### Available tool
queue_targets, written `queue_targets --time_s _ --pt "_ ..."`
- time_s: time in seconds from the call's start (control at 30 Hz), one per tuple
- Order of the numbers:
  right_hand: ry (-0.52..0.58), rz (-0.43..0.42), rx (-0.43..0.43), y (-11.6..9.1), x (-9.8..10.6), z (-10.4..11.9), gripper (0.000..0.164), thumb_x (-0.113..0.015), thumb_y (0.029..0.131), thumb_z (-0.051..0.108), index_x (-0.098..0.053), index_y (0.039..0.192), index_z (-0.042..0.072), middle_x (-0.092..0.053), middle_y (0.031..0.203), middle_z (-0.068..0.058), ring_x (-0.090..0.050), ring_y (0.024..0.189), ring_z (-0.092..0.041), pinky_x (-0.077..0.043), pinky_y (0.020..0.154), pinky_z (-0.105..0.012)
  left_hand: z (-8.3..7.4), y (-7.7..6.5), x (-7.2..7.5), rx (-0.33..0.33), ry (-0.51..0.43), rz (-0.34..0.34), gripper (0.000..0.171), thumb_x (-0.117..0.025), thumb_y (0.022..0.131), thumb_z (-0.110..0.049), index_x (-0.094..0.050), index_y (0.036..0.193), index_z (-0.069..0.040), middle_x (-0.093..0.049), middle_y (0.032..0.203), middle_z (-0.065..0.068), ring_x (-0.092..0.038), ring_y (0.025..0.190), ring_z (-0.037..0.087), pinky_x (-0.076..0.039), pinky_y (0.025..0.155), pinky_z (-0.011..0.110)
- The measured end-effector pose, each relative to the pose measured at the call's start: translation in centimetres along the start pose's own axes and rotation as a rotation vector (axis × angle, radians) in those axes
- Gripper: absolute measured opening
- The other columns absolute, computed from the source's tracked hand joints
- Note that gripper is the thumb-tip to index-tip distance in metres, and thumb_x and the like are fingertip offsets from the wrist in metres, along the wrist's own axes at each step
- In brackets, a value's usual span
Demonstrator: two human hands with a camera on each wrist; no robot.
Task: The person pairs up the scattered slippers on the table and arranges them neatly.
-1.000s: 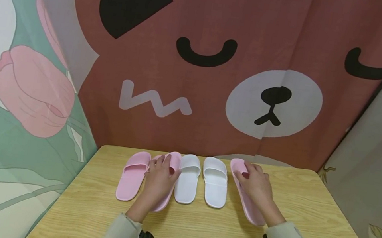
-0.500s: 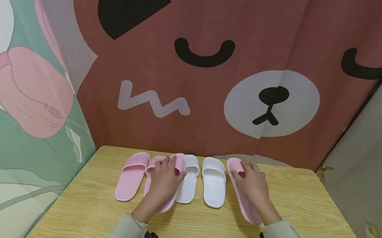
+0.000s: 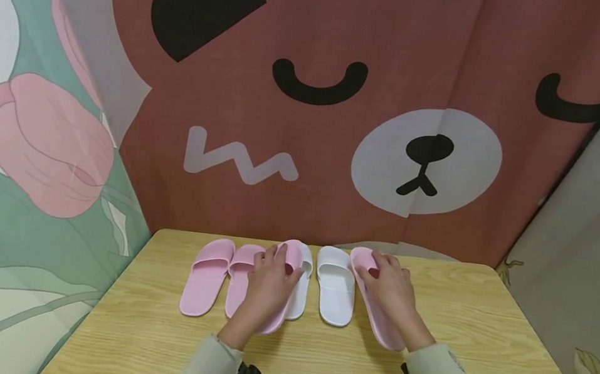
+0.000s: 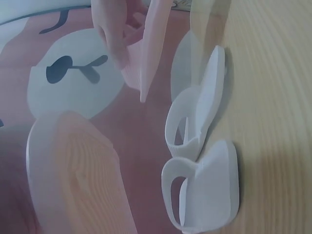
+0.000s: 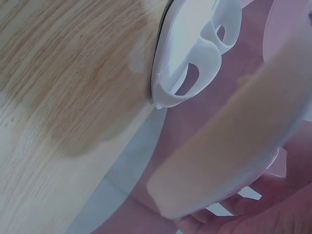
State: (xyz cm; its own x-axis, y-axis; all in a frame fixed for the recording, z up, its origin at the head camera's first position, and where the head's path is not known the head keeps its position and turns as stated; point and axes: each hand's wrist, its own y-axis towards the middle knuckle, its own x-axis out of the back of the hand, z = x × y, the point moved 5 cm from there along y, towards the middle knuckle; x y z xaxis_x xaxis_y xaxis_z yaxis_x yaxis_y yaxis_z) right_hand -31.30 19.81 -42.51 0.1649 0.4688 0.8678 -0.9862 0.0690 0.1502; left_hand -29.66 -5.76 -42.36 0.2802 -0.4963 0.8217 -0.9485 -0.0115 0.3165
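Note:
My left hand (image 3: 268, 287) grips a pink slipper (image 3: 292, 252) by its strap end, raised and overlapping the left white slipper (image 3: 300, 297) in the head view. The sole of this pink slipper (image 4: 78, 170) fills the lower left of the left wrist view. Another pink slipper (image 3: 383, 329) hangs in my right hand (image 3: 391, 290), fingers over its strap, just right of the second white slipper (image 3: 335, 296). Its pale underside (image 5: 234, 131) faces the right wrist camera. Both white slippers lie side by side on the table, toes away from me.
Two more pink slippers, one at the far left (image 3: 205, 288) and one (image 3: 239, 280) partly behind my left hand, lie on the wooden table (image 3: 310, 371). A bear-print curtain (image 3: 309, 207) hangs along the back edge, with tulip-print fabric (image 3: 49, 148) at the left.
My left hand has carried its pink slipper rightward, from over the second pink slipper to over the left white one. My right hand has shifted its slipper slightly left, toward the right white slipper.

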Motion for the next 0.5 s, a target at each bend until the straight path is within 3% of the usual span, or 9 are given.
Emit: queue_targets --time_s 0.27,0.5 --pt "0.001 -0.019 0.019 0.2 0.0 0.1 0.07 -0.054 0.087 0.054 -0.041 0.141 0.012 -0.04 0.139 -0.022 -0.041 0.116 -0.049 -0.038 0.088 -0.061 -1.8 0.0 -0.7 -0.049 -0.012 -0.01 0.069 -0.059 0.086 -0.049 -0.04 0.14 -0.01 -0.042 0.138 0.017 -0.037 0.12 0.036 -0.041 0.084 0.058" --pt "0.0 -0.018 0.011 0.2 -0.1 0.1 0.069 -0.054 0.087 0.053 -0.042 0.14 0.012 -0.04 0.139 -0.022 -0.041 0.116 -0.049 -0.038 0.087 -0.062 -2.7 -0.2 -1.5 -0.055 -0.007 -0.011 0.069 -0.06 0.085 -0.049 -0.041 0.139 -0.01 -0.044 0.137 0.016 -0.038 0.122 0.036 -0.04 0.084 0.061"
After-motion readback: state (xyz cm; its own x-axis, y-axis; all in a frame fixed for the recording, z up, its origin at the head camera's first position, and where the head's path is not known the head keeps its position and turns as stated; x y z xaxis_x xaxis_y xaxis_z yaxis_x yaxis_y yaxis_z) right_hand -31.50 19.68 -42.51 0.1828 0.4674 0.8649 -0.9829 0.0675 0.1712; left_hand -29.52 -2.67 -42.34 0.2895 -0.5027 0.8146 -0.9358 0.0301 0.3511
